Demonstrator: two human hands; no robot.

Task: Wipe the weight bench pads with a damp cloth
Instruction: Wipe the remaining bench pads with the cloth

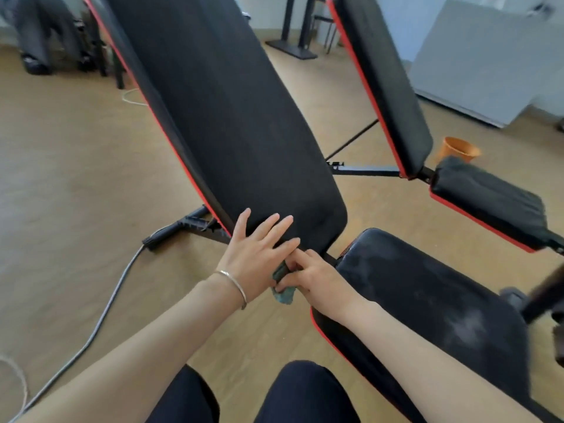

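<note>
Both forearms reach forward to the lower end of the inclined back pad (232,117) of the near bench. The left hand (256,254), its wrist bearing a bracelet (235,282), lies flat on the pad's lower edge, fingers straight and spread. The right hand (314,279), fingers curled, pinches the crumpled teal cloth (283,296) just below that edge, beside the seat pad (427,300).

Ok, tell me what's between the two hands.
In the head view, a crumpled teal cloth lies between them: the right hand pinches it, and the left hand rests flat on the back pad beside it.
</note>
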